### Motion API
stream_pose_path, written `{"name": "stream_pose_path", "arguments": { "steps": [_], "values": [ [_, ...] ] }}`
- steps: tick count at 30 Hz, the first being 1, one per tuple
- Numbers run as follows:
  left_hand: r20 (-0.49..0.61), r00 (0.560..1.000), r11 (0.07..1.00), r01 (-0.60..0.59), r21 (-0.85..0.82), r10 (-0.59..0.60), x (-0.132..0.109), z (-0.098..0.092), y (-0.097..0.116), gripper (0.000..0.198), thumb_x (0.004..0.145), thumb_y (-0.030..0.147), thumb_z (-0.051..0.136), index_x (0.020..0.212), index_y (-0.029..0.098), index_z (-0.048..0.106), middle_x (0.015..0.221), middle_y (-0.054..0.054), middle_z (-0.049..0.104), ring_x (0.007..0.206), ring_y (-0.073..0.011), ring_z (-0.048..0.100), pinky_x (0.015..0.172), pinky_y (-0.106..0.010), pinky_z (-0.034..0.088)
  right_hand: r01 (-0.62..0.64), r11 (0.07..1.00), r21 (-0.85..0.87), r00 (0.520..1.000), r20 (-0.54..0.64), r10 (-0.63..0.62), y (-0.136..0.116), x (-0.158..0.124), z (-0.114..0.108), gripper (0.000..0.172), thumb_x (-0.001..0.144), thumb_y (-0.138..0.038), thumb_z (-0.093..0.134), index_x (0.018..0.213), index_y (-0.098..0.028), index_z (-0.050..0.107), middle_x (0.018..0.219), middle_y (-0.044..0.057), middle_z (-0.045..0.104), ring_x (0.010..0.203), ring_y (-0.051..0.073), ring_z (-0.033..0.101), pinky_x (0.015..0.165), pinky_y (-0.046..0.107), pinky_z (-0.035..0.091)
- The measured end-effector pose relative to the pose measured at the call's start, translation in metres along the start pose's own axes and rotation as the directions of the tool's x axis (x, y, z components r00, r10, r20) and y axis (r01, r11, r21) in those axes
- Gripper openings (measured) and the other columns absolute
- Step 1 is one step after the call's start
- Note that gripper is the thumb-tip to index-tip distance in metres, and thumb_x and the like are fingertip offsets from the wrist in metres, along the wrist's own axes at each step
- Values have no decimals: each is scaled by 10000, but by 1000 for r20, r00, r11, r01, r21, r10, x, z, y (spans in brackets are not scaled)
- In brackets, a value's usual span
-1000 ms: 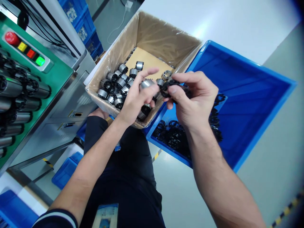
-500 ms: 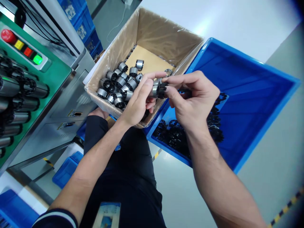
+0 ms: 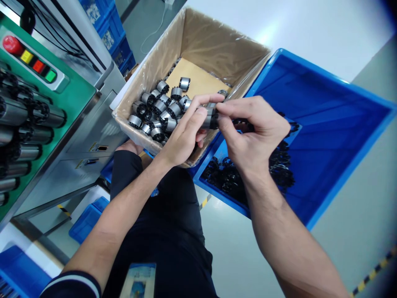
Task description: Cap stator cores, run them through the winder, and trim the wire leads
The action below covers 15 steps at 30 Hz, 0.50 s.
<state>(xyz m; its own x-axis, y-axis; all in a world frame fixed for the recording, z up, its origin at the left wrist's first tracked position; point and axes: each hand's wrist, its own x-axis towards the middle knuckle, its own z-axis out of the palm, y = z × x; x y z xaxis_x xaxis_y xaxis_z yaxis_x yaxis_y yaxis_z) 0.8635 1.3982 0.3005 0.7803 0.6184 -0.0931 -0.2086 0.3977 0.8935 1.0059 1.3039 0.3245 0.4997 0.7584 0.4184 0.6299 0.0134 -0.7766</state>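
Observation:
My left hand point(image 3: 186, 130) pinches a silver metal cylinder point(image 3: 210, 119) in its fingertips, above a cardboard box lined with clear plastic point(image 3: 217, 45). My right hand point(image 3: 256, 134) grips the cylinder's far end, where a black ribbed ring sits on it, partly hidden by my fingers. Beneath my left hand, several silver-and-black cylindrical parts point(image 3: 155, 109) lie in a heap on the box's cardboard floor. My right hand hangs over the rim of a blue plastic tray point(image 3: 328, 78), which holds a pile of black ribbed rings point(image 3: 229, 178).
At left stands a green control panel point(image 3: 31, 62) with a red button, with finished cylinders point(image 3: 18, 120) lined up beside it. Blue crates point(image 3: 105, 29) stand beyond it. Another person's hand point(image 3: 129, 147) in a dark sleeve rests by the box's near corner.
One second ago the cylinder and black ring were apart, one in each hand. My hands have brought them together, and the ring now sits on the cylinder's end.

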Motion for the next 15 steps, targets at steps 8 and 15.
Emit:
{"name": "stream_pose_path", "arguments": {
  "steps": [8, 15],
  "values": [
    [-67, 990, 988, -119, 100, 126, -1, -1, -4, 500, 1114, 731, 810, 1275, 266, 719, 1110, -31, 713, 804, -145, 664, 769, -317, 642, 29, 999, 26, 990, 136, -32, -8, 7, 0, 184, 1113, -424, 831, 1264, -346, 900, 1020, 40, 809, 941, 251, 767, 919, 504, 694],
    [43, 964, 610, -200, 767, 261, -2, -62, 40, 407, 1134, 633, 773, 1280, 255, 743, 1313, -119, 747, 1280, -353, 719, 1238, -552, 573, -153, 972, -177, 960, 205, 189, 13, 4, -76, 230, 1024, -487, 934, 1080, -296, 819, 915, 34, 805, 747, 219, 732, 671, 389, 562]
  ]
}}
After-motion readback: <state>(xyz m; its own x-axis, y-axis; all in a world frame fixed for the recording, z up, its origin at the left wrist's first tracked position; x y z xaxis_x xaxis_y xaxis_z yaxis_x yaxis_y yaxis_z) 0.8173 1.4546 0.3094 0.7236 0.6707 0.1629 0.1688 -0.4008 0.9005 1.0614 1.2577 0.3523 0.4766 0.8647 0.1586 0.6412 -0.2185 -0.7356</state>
